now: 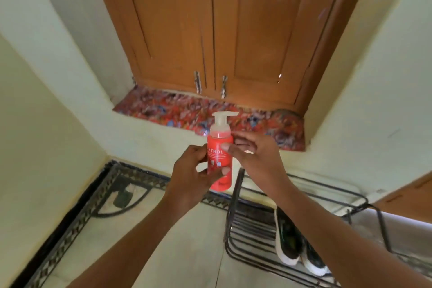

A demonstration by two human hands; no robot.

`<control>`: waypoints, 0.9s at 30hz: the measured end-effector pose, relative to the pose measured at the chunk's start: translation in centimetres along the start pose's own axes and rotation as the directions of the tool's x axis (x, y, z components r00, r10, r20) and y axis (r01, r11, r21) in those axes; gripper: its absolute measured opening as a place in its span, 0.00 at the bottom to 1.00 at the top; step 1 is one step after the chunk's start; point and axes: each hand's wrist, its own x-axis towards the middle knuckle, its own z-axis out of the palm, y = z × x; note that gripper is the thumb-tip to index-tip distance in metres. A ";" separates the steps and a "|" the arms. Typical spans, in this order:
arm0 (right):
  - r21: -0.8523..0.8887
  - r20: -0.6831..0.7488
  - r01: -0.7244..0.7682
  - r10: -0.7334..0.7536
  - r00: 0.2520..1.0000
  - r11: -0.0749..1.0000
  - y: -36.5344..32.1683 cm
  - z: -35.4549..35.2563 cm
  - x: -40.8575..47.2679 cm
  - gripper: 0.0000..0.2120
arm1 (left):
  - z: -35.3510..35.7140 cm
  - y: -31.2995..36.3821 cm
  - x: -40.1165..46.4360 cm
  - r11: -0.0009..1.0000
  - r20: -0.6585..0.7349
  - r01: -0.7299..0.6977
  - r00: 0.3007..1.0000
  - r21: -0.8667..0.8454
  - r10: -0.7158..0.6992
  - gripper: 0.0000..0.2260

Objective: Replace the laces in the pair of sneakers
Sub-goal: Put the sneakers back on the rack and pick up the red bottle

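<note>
A red pump bottle (219,159) with a white dispenser top is held upright in mid-air at the centre of the view. My left hand (191,170) grips its lower body from the left. My right hand (254,154) touches its upper right side, thumb across the label, fingers spread behind it. A pair of dark sneakers with white soles (297,250) rests on a black metal shoe rack (252,236) at the lower right, partly hidden by my right forearm. No laces are clearly visible.
A wooden two-door shutter (210,30) is set in a recess above a ledge covered with a red patterned cloth (187,107). Pale yellow walls flank it. The floor has a black patterned border (77,222).
</note>
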 end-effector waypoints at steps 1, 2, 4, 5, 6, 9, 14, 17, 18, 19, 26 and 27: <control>-0.030 -0.032 0.011 -0.012 0.999 0.999 -1.2 -1.8 1.1 0.18 | 0.8 1.9 1.6 0.999 0.020 -0.021 1.000 -0.035 0.022 0.18; -0.051 -0.060 0.013 -0.016 0.998 0.999 -1.8 -3.1 2.0 0.18 | 1.4 3.3 2.9 0.998 0.043 -0.038 0.998 -0.056 0.040 0.18; -0.090 -0.125 -0.004 -0.008 0.992 0.996 -2.4 -6.3 3.9 0.19 | 3.5 5.7 5.9 0.992 0.105 -0.093 0.989 -0.082 0.102 0.19; -0.111 -0.152 -0.013 -0.004 0.988 0.994 -2.4 -7.3 4.6 0.20 | 4.2 6.4 6.8 0.989 0.133 -0.119 0.983 -0.083 0.129 0.19; -0.128 -0.182 -0.030 0.006 0.983 0.991 -2.1 -9.0 5.6 0.20 | 5.6 7.2 8.5 0.987 0.155 -0.136 0.977 -0.082 0.148 0.19; -0.191 -0.207 -0.090 0.049 0.977 0.978 -1.0 -12.7 8.2 0.22 | 9.3 7.9 12.5 0.985 0.185 -0.147 0.969 -0.088 0.161 0.21; -0.234 -0.218 -0.139 0.087 0.972 0.962 3.4 -16.9 12.4 0.23 | 14.5 5.4 19.2 0.987 0.208 -0.142 0.966 -0.071 0.154 0.26; -0.258 -0.245 -0.171 0.107 0.964 0.951 7.4 -17.1 14.8 0.22 | 17.7 1.8 23.1 0.991 0.223 -0.132 0.966 -0.008 0.131 0.27; -0.261 -0.263 -0.168 0.097 0.960 0.951 8.8 -16.8 15.4 0.21 | 18.4 0.8 24.1 0.992 0.235 -0.125 0.965 0.010 0.120 0.26; -0.280 -0.281 -0.176 0.095 0.955 0.944 9.6 -16.3 15.5 0.20 | 18.9 0.0 24.5 0.991 0.243 -0.127 0.963 0.038 0.114 0.26; -0.399 -0.455 -0.292 0.089 0.886 0.869 19.4 -13.8 18.1 0.18 | 22.9 -7.2 31.0 0.967 0.399 -0.203 0.908 0.152 0.128 0.21; -0.412 -0.467 -0.298 0.082 0.881 0.861 20.0 -13.5 18.3 0.20 | 23.3 -7.8 31.5 0.968 0.416 -0.201 0.901 0.151 0.122 0.20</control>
